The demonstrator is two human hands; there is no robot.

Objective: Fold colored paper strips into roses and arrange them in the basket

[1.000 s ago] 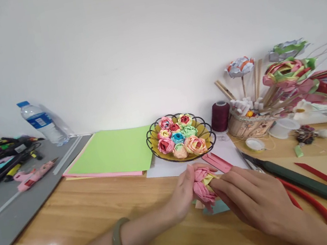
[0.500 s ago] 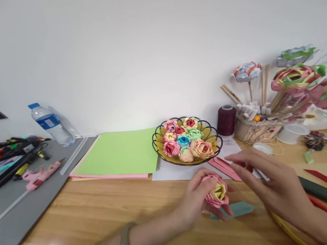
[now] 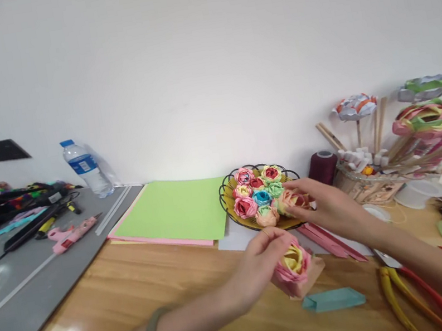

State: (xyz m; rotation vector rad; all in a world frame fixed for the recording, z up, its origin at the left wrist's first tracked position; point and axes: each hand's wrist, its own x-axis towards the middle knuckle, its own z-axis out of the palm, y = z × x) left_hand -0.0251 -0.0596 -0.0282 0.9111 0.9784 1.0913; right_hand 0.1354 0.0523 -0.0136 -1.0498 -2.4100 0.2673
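Observation:
My left hand point(image 3: 258, 264) is closed on a paper flower point(image 3: 294, 259) with pink outer petals and a yellow centre, just above the table. Below it shows a pinkish folded shape point(image 3: 302, 284), partly hidden and blurred. My right hand point(image 3: 324, 202) reaches over the right rim of a yellow basket point(image 3: 231, 209) with a black looped edge. Its fingers close round a peach and yellow paper flower point(image 3: 290, 203) lying there. Several other small paper flowers fill the basket, among them a blue one point(image 3: 261, 198). A folded teal paper strip point(image 3: 334, 299) lies in front.
Green paper sheets point(image 3: 173, 210) are stacked left of the basket. A pink glue gun point(image 3: 74, 235) and a water bottle point(image 3: 88, 168) are further left. Right are pink strips point(image 3: 331, 240), yellow-and-red-handled pliers point(image 3: 395, 294), a maroon thread spool point(image 3: 323, 167) and a container point(image 3: 366, 186) holding sticks.
My right hand has moved up and left to the basket and onto the peach flower. The left hand keeps its pink flower. The view has shifted slightly.

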